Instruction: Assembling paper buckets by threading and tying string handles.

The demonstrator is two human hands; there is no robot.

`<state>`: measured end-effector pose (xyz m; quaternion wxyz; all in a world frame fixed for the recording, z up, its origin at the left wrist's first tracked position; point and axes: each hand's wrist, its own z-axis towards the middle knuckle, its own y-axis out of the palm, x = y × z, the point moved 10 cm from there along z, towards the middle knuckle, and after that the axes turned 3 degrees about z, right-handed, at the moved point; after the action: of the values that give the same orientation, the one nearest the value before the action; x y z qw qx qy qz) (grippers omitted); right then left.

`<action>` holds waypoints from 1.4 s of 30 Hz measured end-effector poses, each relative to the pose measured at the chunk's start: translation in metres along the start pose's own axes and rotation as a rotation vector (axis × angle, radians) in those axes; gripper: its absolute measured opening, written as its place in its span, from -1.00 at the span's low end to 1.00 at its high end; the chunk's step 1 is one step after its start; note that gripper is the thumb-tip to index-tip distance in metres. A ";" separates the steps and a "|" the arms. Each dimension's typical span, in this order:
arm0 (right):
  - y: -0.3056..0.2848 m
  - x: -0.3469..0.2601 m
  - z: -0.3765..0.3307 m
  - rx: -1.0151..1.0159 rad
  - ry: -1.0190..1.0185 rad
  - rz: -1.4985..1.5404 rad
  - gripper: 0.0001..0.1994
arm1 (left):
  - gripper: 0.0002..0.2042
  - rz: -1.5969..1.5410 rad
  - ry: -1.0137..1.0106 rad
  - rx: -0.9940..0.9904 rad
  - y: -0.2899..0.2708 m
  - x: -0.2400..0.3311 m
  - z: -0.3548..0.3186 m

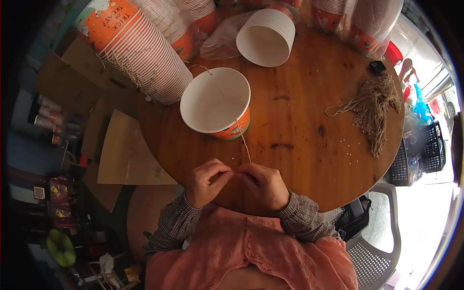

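An orange paper bucket (pixel 232 131) with a white inside stands upright on the table in front of me, its mouth tilted toward my view. A thin tan string (pixel 244 140) hangs from a point on its near rim and runs down to my fingers. My right hand (pixel 268 187) is closed in a pinch on that string. My left hand (pixel 207 181) is closed too, thumb and forefinger meeting the right fingertips at the string's end. The exact tip is too small to make out. Another piece of string (pixel 205 68) shows at the bucket's far rim.
A tall nested stack of orange buckets (pixel 145 58) leans at the left, string bits on its side. White nested buckets (pixel 266 38) lie at the back. A bundle of tan strings (pixel 372 111) rests on the round wooden table (pixel 309 125) at right. A grey chair (pixel 382 241) stands nearby.
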<state>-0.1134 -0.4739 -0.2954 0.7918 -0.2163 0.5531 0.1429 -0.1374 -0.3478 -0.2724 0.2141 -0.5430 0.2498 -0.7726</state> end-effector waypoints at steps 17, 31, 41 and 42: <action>0.007 0.047 0.021 -0.084 0.170 -0.115 -0.86 | -0.91 -0.076 0.238 -0.091 0.010 -0.032 0.026; 0.013 0.092 0.023 -0.057 0.431 0.081 -0.86 | -0.89 -0.117 0.237 -0.254 0.036 -0.063 0.052; -0.002 0.087 0.022 0.157 0.242 -0.041 -0.90 | -0.90 0.015 0.281 -0.206 0.044 -0.067 0.050; -0.003 0.082 0.023 0.196 0.171 -0.079 -0.90 | -0.90 0.001 0.256 -0.187 0.044 -0.071 0.047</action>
<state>-0.0648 -0.4663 -0.3652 0.7640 -0.1709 0.6210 0.0381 -0.0677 -0.3467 -0.3376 0.1294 -0.4576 0.3459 -0.8088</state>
